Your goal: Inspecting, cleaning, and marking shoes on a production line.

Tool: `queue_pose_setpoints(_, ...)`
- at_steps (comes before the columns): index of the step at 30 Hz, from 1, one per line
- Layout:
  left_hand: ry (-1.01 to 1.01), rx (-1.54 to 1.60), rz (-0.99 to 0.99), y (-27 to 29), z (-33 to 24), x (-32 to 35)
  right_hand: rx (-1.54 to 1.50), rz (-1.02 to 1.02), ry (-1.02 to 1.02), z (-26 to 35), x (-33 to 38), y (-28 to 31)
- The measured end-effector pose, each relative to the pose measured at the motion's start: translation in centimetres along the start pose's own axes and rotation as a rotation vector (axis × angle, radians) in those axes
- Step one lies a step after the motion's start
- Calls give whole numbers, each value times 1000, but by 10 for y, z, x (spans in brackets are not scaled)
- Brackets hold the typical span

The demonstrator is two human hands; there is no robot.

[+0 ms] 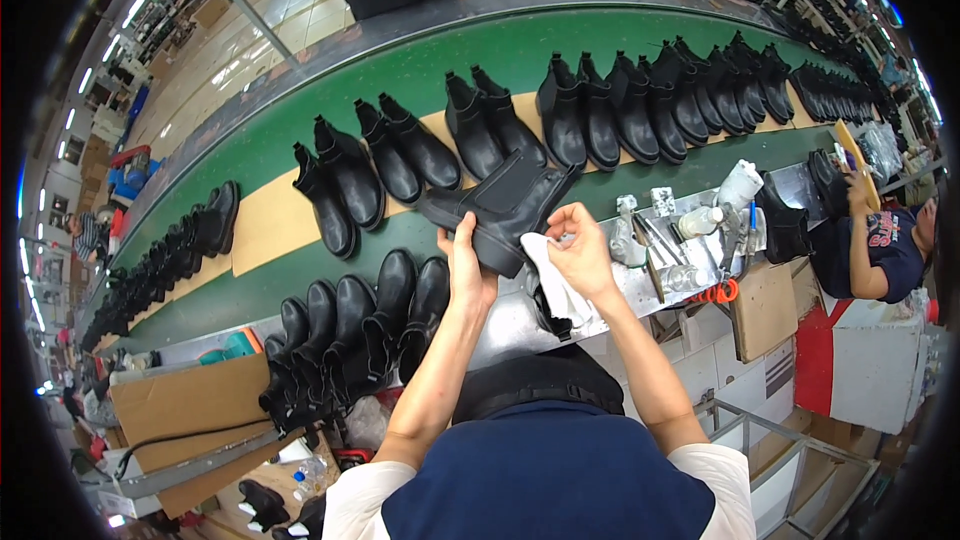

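A black ankle boot [506, 202] lies tilted on its side in the air in front of me, its toe to the left and its shaft to the upper right. My left hand [464, 268] grips it from below, fingers closed around the sole near the heel. Just right of the heel, my right hand [584, 254] pinches a white cloth [556, 285], which hangs down over the metal ledge and touches the boot's heel area. Under the cloth another black item shows only in part.
Pairs of black boots [400, 155] stand on tan sheets along the green conveyor [270, 180]. More boots [352, 315] line the near ledge at left. To the right are bottles [700, 221], brushes and tools. Two other people are close, one across the conveyor, one at far right.
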State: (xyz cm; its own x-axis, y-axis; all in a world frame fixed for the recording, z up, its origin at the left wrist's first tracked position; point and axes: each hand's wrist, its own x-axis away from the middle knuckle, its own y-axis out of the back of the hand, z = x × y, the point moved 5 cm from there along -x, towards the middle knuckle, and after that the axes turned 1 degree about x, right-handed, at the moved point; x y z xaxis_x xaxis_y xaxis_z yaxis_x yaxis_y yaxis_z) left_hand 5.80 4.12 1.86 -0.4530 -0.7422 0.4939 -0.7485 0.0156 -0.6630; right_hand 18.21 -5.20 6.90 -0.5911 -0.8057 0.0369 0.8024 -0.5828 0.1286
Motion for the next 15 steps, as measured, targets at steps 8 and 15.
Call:
queue_pose_setpoints(8,-742,-494,-91,-8,-13,34,257,-169,-96,-15,5,-13)
queue_pose_setpoints(15,-513,-159,-79,-8,-15,28,-127,29,127,-11,6,-8)
